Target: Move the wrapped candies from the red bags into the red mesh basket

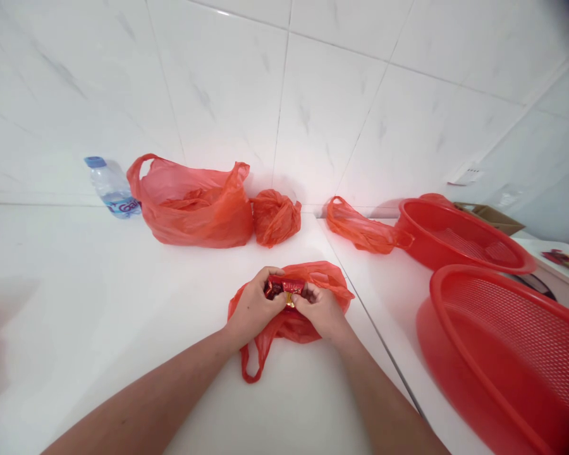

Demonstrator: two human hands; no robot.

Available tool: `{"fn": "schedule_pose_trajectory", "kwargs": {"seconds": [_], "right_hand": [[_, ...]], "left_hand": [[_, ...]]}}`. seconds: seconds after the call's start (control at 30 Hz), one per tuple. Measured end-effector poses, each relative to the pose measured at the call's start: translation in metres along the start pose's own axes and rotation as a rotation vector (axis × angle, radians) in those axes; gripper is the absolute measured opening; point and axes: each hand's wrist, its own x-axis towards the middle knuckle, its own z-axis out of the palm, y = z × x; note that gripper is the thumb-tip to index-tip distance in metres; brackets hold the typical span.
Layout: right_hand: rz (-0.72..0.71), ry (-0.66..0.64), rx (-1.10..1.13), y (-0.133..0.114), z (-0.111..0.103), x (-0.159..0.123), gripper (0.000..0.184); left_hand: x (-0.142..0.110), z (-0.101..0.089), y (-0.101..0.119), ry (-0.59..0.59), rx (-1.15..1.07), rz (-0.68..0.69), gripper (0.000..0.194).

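Left hand point(257, 303) and right hand point(323, 311): each grip is clamped on the shiny red-and-gold packets point(292, 288), thumbs near each other at the gold part. Packets sit over the spread red bag point(320, 272), on the white bench point(104, 303). Behind, a larger bag point(199, 224) stands between a water bottle point(114, 189) and a bunched bag point(275, 218), all near the tiled wall point(227, 82).

A white table point(99, 303) carries a bottle point(118, 207), a large bag point(203, 227), a bunched bag point(277, 219) and a spread bag point(294, 330). Across the seam point(375, 330) lie a limp bag point(360, 234) and red baskets point(434, 344).
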Motion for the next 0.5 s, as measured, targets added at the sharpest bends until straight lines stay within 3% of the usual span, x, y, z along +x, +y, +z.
{"fn": "schedule_pose_trajectory", "kwargs": {"seconds": [0.5], "right_hand": [[-0.015, -0.040, 0.105, -0.0050, -0.0012, -0.0013, 0.021]], "left_hand": [[-0.0002, -0.0008, 0.0037, 0.003, 0.029, -0.024, 0.029]]}}
